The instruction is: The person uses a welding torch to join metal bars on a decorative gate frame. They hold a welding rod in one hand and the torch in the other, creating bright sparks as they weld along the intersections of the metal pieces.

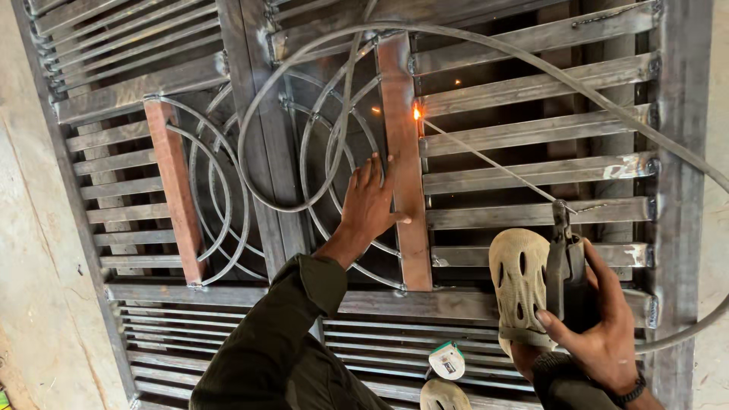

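Two hands work over a steel gate (531, 129) lying flat, built of horizontal slats and curved bar rings. The left hand (370, 203) lies open, fingers spread and palm down, pressing on the curved bars just beside a rust-coloured upright bar (406, 175); its thumb touches that bar's edge. The right hand (600, 326) is wrapped tight around a dark electrode holder (566, 262), low at the right. From the holder a thin welding rod (493, 163) slants up and left, its tip meeting the rust-coloured bar where a slat joins it (a small orange spark (417, 114) glows there). A grey cable (486, 42) loops in a wide arc across the gate. A pale perforated shoe (520, 281) rests on the slats, touching the holder's left side. A second rust-coloured bar (176, 190) stands further left.
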